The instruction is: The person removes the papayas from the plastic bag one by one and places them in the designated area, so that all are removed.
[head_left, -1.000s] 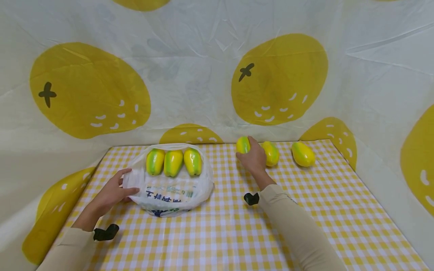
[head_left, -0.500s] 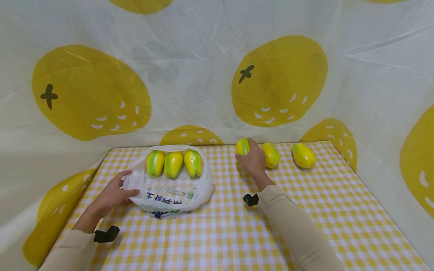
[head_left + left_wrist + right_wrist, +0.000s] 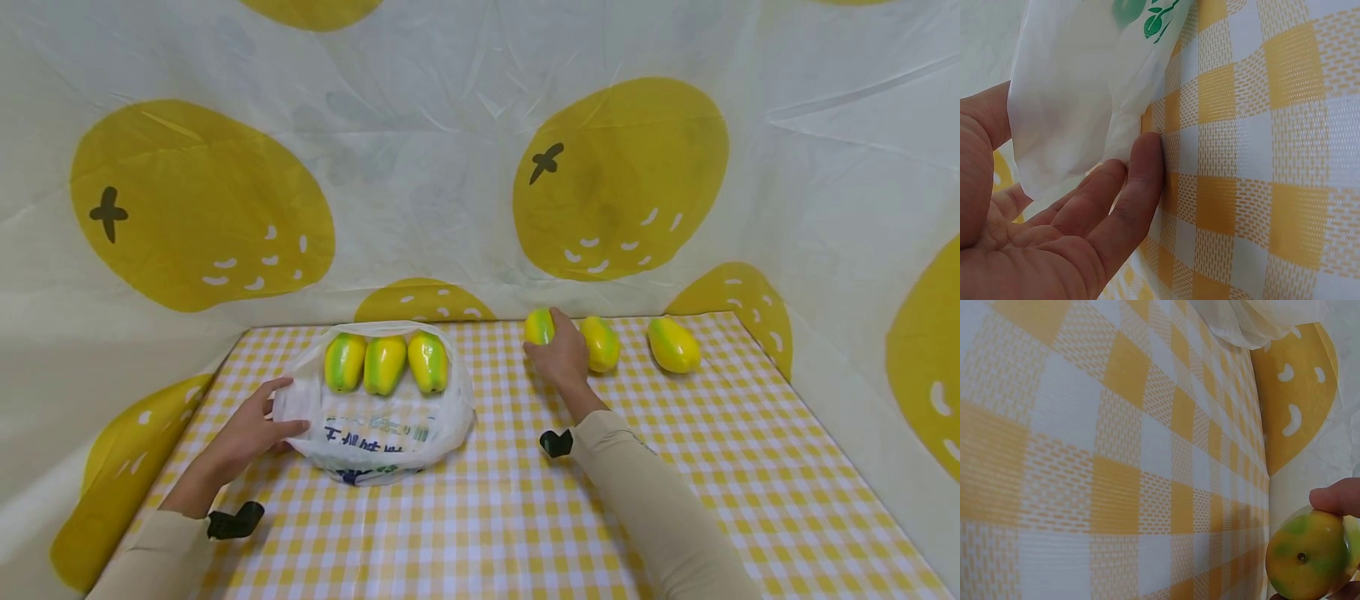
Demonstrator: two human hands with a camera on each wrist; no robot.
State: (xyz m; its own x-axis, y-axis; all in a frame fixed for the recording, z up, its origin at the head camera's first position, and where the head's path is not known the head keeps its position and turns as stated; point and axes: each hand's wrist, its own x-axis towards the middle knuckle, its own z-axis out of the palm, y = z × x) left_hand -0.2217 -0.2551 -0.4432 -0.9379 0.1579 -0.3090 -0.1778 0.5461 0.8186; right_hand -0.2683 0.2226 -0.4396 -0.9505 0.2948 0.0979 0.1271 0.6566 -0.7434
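Three glossy yellow-green papaya-shaped fruits [image 3: 386,365] sit in a row inside a white plastic bag [image 3: 453,417], up at the bag's 12 o'clock, with blue lettering [image 3: 363,439] at its 6. That's the head view, bag around 8 o'clock from center. Left hand [image 3: 243,429] is at the bag's 9 o'clock, thumb and fingers pretty wide apart with the bag's side between them. Right hand [image 3: 561,354] is past the bag's 2 o'clock, curled around a fourth fruit [image 3: 539,325]. Can't tell if that one's touching the checked tablecloth [image 3: 495,517]. At 3 o'clock from that hand lie a near fruit [image 3: 602,343] just beside it and a far fruit [image 3: 673,345] past a gap.

Left wrist cam: plastic hangs between thumb and half-bent fingers, green leaf print [image 3: 1154,25] at 12, tablecloth at 3.

Right wrist cam: held fruit at 4 o'clock, dark dimple [image 3: 1301,557] facing us, a fingertip [image 3: 1329,497] on its edge. Rest of the hand's mostly cut off. Printed citrus [image 3: 1300,387] at 2.
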